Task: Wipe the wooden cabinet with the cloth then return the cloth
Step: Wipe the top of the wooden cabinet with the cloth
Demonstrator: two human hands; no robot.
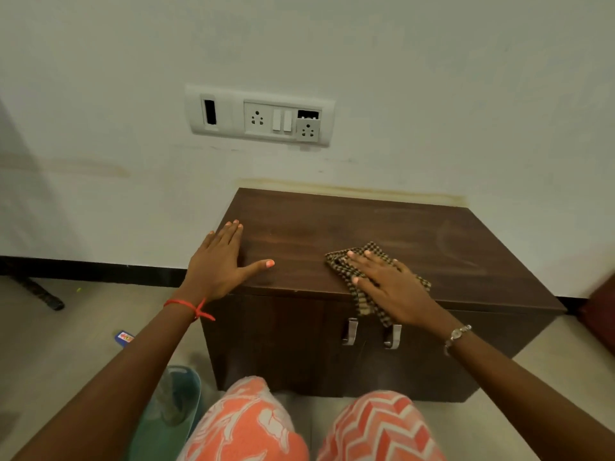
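A low dark wooden cabinet point(416, 234) stands against the white wall, with two metal handles on its front doors. A brown-and-tan checked cloth point(346, 264) lies on the near part of its top, one end hanging over the front edge. My right hand point(389, 287) lies flat on the cloth, fingers spread, pressing it to the wood. My left hand point(223, 261) rests flat on the cabinet's left edge, fingers apart and thumb out on the top, holding nothing.
A switch and socket panel point(259, 116) is on the wall above the cabinet. On the floor at the left lie a teal slipper point(176, 400) and a small blue packet point(123, 337). A dark red object point(602, 314) stands at the right edge.
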